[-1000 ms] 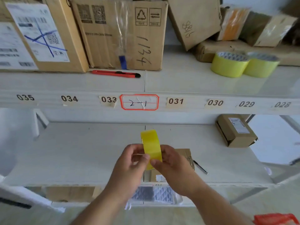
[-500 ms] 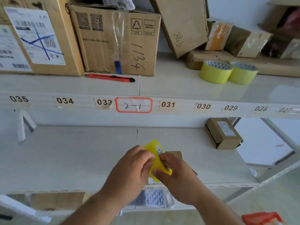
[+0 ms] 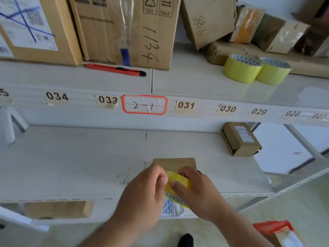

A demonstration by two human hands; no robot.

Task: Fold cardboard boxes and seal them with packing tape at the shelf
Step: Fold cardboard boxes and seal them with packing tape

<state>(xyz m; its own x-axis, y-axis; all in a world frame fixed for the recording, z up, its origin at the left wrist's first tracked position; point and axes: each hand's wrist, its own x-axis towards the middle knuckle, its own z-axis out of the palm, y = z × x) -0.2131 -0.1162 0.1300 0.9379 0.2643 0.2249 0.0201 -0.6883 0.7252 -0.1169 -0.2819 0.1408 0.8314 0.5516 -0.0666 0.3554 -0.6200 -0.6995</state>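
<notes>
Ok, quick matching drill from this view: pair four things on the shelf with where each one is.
Things:
1. red utility knife
2. two yellow tape rolls
3. small labelled box
4. yellow tape roll

Places:
A. lower shelf, right
B. gripped by left hand and right hand
C. upper shelf, before box marked 1134
D. upper shelf, right

Pairs: 1-C, 2-D, 3-A, 4-B

white metal shelf (image 3: 204, 90), numbered labels | pale wall (image 3: 277, 4) | light tiled floor (image 3: 293, 198)
</notes>
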